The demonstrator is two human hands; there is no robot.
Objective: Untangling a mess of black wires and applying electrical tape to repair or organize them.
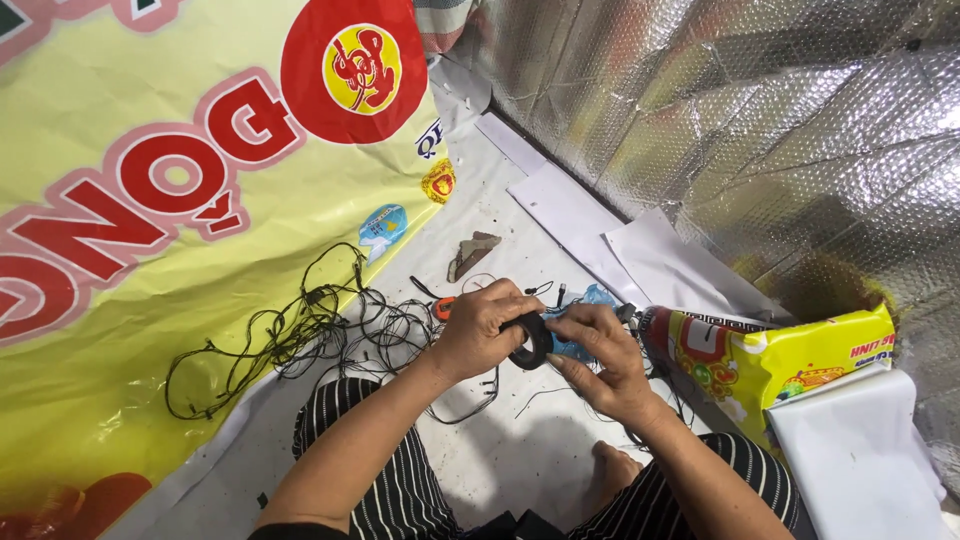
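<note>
Left hand point(483, 330): clenched around a roll of black tape point(531, 341), fingers curled over its upper left edge; the roll stands on edge, at the middle of the scene, above the floor.

Right hand point(603, 360): grasping the same roll from the right, thumb and fingertips pinched at its rim; a crumpled bit of blue plastic point(578, 340) shows just behind the fingers, touching them.

Tangle of thin black wires point(300, 335): spread on the floor left of the hands, loops reaching out to the far left and running under the left wrist.

Small orange object point(444, 307): on the floor just beyond the left hand, partly hidden; kind not clear.

Brown scrap point(470, 255): farther off, alone on the white sheeting point(520, 440) that covers the floor.

Yellow printed banner point(130, 200): covers the left side of the scene.

Yellow and red packet point(770, 360): lying right of the hands, beside folded white sheets point(860, 460).

Silver foil insulation point(760, 130): wall at the far right.

Striped trousers point(400, 480): the person's knees, near edge, with a bare foot point(612, 470) between them.
</note>
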